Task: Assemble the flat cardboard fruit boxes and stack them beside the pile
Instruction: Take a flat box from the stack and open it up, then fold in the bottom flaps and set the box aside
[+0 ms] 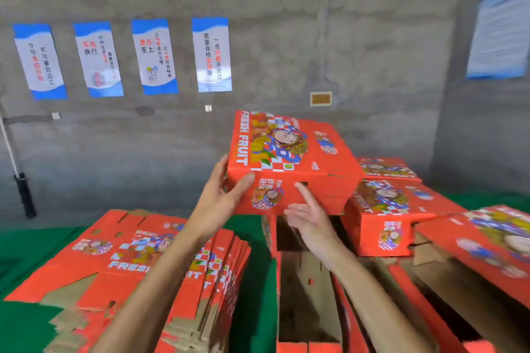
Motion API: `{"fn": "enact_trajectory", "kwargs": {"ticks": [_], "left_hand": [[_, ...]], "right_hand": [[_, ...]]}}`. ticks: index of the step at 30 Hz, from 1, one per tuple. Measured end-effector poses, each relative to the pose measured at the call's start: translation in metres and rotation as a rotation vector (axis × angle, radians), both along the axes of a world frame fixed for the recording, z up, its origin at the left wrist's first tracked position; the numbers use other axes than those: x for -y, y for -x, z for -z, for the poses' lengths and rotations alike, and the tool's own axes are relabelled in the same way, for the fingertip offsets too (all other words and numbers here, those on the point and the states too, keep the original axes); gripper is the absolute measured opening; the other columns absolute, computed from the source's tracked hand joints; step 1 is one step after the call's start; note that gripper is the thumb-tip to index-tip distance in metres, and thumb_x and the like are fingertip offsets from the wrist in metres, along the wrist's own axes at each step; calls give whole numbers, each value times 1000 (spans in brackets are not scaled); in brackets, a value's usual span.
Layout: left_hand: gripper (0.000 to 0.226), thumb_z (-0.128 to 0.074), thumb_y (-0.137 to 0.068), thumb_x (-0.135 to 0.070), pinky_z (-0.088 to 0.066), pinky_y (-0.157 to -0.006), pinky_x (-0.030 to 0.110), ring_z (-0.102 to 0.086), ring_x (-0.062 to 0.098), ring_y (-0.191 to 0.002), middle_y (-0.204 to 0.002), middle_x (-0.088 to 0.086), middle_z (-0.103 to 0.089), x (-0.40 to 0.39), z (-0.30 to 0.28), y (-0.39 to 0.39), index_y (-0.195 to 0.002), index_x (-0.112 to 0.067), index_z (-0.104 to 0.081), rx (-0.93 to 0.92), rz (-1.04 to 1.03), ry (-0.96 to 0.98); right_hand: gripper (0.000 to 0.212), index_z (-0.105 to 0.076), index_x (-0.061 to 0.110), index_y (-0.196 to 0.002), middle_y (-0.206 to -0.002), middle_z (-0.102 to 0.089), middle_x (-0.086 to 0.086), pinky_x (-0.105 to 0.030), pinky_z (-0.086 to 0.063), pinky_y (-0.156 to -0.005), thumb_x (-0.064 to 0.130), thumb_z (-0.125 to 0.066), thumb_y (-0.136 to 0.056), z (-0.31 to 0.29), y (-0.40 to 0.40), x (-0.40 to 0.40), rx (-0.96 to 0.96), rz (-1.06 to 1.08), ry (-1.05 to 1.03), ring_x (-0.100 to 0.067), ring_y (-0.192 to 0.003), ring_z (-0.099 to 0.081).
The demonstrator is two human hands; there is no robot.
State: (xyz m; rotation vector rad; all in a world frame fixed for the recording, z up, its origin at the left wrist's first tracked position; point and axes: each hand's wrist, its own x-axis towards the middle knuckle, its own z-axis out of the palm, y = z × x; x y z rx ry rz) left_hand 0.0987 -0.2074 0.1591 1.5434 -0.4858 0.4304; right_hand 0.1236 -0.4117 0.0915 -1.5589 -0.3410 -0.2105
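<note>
An assembled red "FRESH FRUIT" box (289,160) sits high in the middle, on top of other boxes. My left hand (220,195) clasps its near left corner, thumb on the front face and fingers round the side. My right hand (307,215) is below the front face, palm up, with the index finger pointing into the handle slot. A pile of flat red box blanks (137,272) lies at the lower left on the green surface.
Assembled red boxes (387,215) are stacked at the right, one tilted at the far right (487,249). An open-topped box (307,295) stands below my right arm. A concrete wall with blue-white posters (210,54) is behind. A black-handled tool (24,195) leans at the left.
</note>
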Motion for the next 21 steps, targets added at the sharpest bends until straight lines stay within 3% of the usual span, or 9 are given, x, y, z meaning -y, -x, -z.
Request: {"fn": "enact_trajectory", "kwargs": {"ticks": [5,9,12,16,19,21], "left_hand": [[55,-75,-91,-28,-61,-82,27,-68,11,-119,-130,-14,-70,104,11,-22,-133,-54,-53,-44,199,34],[60,-72,-96,-19,-59,-79,22,-69,10,-116,-126,-15,-72,178,17,-34,-147,-33,-44,-88,239,94],[52,-72,-96,-20,-57,-76,15,-69,5,-114,-122,-21,-72,219,24,-41,-139,-39,-49,-139,252,94],[40,-71,-97,-28,-56,-78,16,-69,-1,-111,-122,-20,-72,260,35,-50,-130,-42,-55,-240,323,91],[47,-69,-99,-31,-51,-68,9,-67,-18,-89,-96,-39,-70,273,43,-57,-131,-49,-40,-333,313,103],[52,-68,-100,-31,-49,-64,4,-65,-21,-86,-90,-43,-68,271,48,-58,-136,-52,-36,-328,301,62]], "right_hand": [[77,-36,67,-133,-119,-54,0,-7,-46,-77,1,-61,-99,0,7,99,92,280,54,-11,-113,-62],[79,-33,71,-131,-121,-53,-4,-25,-47,-86,3,-59,-100,3,14,164,71,395,98,-14,-109,-62],[80,-32,72,-131,-127,-54,-9,-22,-48,-84,3,-58,-100,5,18,202,44,468,111,-12,-111,-62],[81,-22,64,-148,-148,-43,3,-29,-38,-111,7,-58,-102,9,26,235,-5,434,124,-14,-136,-47],[80,-14,37,-162,-163,-32,5,-26,-32,-112,5,-58,-103,20,26,248,-54,401,89,-14,-145,-35],[78,-17,38,-162,-162,-31,10,-28,-32,-114,8,-60,-103,25,27,251,-52,387,67,-14,-146,-34]]}}
